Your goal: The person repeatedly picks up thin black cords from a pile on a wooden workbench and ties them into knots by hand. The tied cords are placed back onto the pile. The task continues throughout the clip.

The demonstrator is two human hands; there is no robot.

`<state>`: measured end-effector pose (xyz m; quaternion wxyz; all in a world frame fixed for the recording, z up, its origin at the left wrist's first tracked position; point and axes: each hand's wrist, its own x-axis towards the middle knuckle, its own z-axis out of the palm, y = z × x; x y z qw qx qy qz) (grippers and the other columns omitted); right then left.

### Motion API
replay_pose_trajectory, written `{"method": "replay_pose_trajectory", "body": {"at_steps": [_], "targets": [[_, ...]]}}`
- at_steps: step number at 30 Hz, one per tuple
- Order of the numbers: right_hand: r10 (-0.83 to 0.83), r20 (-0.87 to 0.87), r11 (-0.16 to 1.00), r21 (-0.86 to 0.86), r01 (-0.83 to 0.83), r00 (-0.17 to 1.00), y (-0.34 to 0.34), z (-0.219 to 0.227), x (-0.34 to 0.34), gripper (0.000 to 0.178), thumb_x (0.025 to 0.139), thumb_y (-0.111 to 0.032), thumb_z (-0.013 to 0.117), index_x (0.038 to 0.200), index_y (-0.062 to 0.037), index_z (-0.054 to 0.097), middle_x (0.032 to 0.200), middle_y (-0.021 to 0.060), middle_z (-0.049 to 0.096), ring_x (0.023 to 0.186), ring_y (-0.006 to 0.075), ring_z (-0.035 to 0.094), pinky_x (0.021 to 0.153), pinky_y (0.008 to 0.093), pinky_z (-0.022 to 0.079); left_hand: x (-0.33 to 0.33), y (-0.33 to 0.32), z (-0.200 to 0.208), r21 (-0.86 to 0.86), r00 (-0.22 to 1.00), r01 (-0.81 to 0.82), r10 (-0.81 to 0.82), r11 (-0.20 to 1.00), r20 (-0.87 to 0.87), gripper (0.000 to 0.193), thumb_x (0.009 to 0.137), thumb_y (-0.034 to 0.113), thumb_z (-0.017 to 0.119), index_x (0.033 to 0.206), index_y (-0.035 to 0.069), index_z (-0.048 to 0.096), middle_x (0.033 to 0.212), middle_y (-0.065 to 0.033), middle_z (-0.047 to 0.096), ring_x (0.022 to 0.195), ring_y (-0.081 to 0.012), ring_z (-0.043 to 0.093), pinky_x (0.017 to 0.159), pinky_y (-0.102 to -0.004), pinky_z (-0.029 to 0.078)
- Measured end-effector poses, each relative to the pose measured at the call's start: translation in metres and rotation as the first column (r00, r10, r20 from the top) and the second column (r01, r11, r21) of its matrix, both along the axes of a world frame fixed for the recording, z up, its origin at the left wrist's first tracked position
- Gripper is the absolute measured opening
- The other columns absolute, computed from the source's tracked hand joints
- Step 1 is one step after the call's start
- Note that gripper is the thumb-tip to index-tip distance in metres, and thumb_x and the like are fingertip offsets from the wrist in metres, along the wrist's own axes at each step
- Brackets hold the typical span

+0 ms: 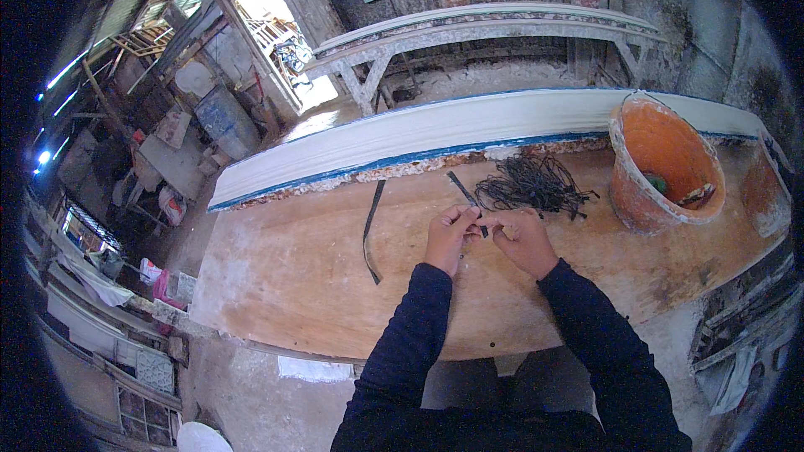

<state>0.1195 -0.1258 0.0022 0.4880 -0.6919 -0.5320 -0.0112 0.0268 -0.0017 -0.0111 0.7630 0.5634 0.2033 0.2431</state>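
Over the wooden board (285,276), my left hand (450,241) pinches a narrow black strip (460,186), whose far end sticks out beyond the fingers. The fingertips of my right hand (528,243) are closed and meet the left ones at the strip's near end. What exactly lies between the right fingertips is too small to make out. A second black strip (367,230) lies on the board, left of my hands. Just beyond the right hand is a tangled heap of thin black strands (540,187).
A long white moulding (435,121) with a blue edge runs along the board's far side. An orange bucket (626,172), crusted with white, stands at the right, beside another orange container (766,192). Behind is a long whitened bench (368,54); a blue barrel (226,121) stands far left.
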Motion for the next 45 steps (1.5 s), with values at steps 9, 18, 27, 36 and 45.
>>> {"method": "replay_pose_trajectory", "body": {"at_steps": [9,18,27,36,45], "targets": [[-0.001,0.012,1.000,-0.010,0.001,1.000,-0.001,0.002,-0.003,0.012,0.075,-0.021,0.060,0.083,-0.0151,0.066,0.065,0.0058,0.061,0.058,0.0236,0.056,0.078,0.0409,0.037,0.001,0.000,-0.001,0.006,0.999,-0.025,0.025,1.000,0.028,0.012,0.081,0.019,0.061,0.077,0.008,0.058,0.069,0.0005,0.057,0.059,-0.0081,0.055,0.053,-0.0196,0.045],[-0.044,-0.291,0.984,0.154,0.093,0.956,0.002,0.001,0.000,0.010,0.078,-0.013,0.060,0.079,-0.0026,0.060,0.071,0.0074,0.059,0.060,0.0160,0.055,0.057,0.0273,0.044,0.000,-0.004,0.003,0.008,1.000,0.009,-0.009,1.000,0.006,0.012,0.082,0.018,0.060,0.081,0.005,0.058,0.071,0.0012,0.057,0.062,-0.0061,0.052,0.056,-0.0209,0.044],[-0.004,-0.454,0.986,0.147,0.079,0.891,0.003,-0.007,0.008,0.008,0.081,-0.006,0.057,0.086,-0.0002,0.060,0.079,0.0013,0.060,0.072,0.0069,0.053,0.065,0.0215,0.043,-0.001,-0.009,0.008,0.049,0.998,0.059,-0.060,0.997,0.033,0.013,0.083,0.020,0.059,0.079,0.007,0.056,0.072,0.0014,0.056,0.064,-0.0060,0.052,0.057,-0.0203,0.044],[0.133,-0.537,0.988,0.138,-0.069,0.833,0.005,-0.012,0.007,0.017,0.078,-0.010,0.061,0.092,-0.0010,0.063,0.083,0.0062,0.064,0.076,0.0111,0.058,0.068,0.0247,0.046,0.001,0.003,-0.002,-0.025,0.996,0.006,-0.004,1.000,0.086,0.014,0.083,0.021,0.059,0.079,0.009,0.054,0.073,0.0010,0.055,0.067,-0.0078,0.052,0.061,-0.0218,0.045],[0.043,-0.266,0.999,0.022,-0.039,0.963,0.005,-0.012,0.008,0.013,0.082,-0.012,0.056,0.079,0.0003,0.058,0.075,0.0020,0.059,0.073,0.0074,0.052,0.068,0.0243,0.043,-0.004,-0.005,0.003,0.096,0.996,-0.089,0.087,0.991,0.026,0.017,0.082,0.022,0.059,0.072,0.009,0.052,0.070,0.0013,0.052,0.065,-0.0078,0.050,0.062,-0.0220,0.043]]}}
